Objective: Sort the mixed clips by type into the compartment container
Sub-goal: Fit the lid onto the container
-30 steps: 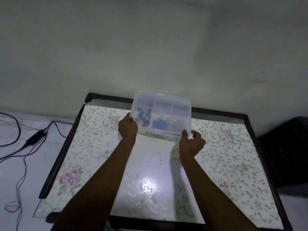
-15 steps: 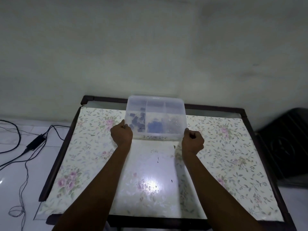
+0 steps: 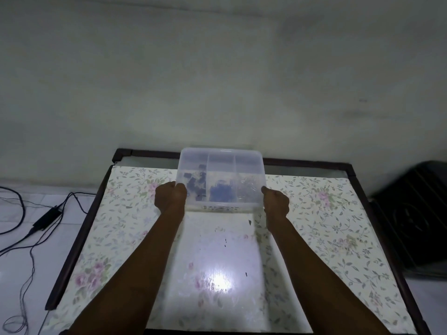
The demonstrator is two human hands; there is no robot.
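A clear plastic compartment container (image 3: 221,159) is held up above the far part of the table, tilted so its near edge hangs lower. My left hand (image 3: 169,198) grips its left side and my right hand (image 3: 277,203) grips its right side. Three compartments show through the plastic. The left one holds dark clips (image 3: 194,183), the middle one holds blue clips (image 3: 221,193), and the right one holds small silvery clips (image 3: 248,188). All the clips lie toward the near end.
A table (image 3: 338,238) with a dark wooden frame and a floral cloth lies below, with a bright glare at its near middle. Black cables and a power adapter (image 3: 47,217) lie on the white floor to the left. A dark object (image 3: 416,223) stands to the right.
The container has turned level from left to right and shifted slightly left. The clips have slid toward its near end. Both hands have kept their hold on its sides.
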